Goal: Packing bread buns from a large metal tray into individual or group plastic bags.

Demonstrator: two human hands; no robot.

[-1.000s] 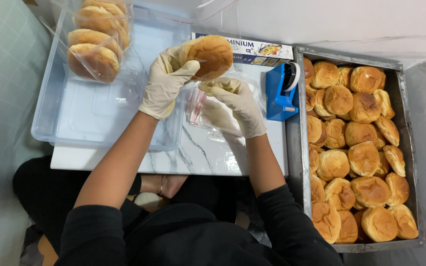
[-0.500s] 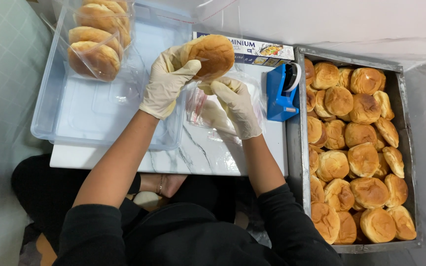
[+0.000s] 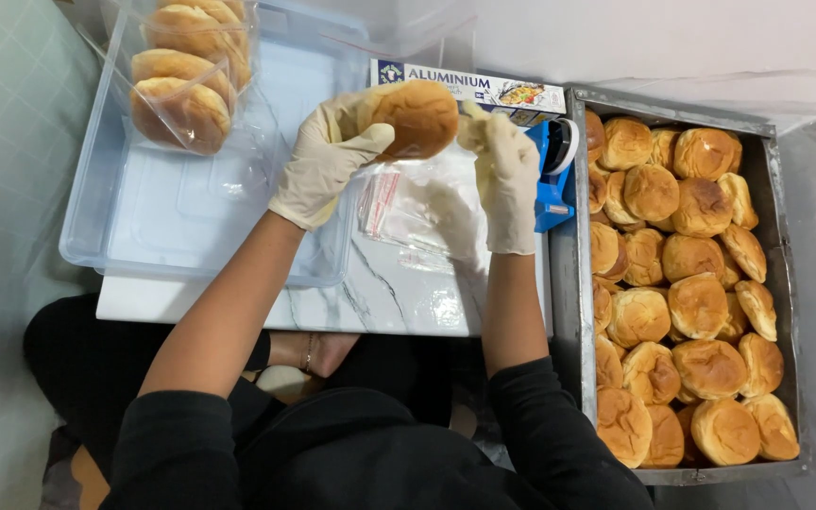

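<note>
Both gloved hands meet at one bun (image 3: 415, 118) held above the worktop (image 3: 399, 293): the left hand (image 3: 325, 162) grips its side, the right hand (image 3: 505, 175) pinches its other edge. Clear bags (image 3: 408, 208) lie beneath. Bagged buns (image 3: 186, 80) rest in a plastic tub (image 3: 200, 236); a metal tray (image 3: 774, 312) of buns sits right.

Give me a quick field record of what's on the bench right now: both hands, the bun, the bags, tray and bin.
left hand: gloved left hand grips the round golden-brown bun from its left side
right hand: gloved right hand touches the bun's right edge
bags: clear plastic bags lie flat on the white marble-pattern board
tray: metal baking tray, full of loose buns, at the right
bin: clear plastic bin holding bagged buns, at the left
</note>
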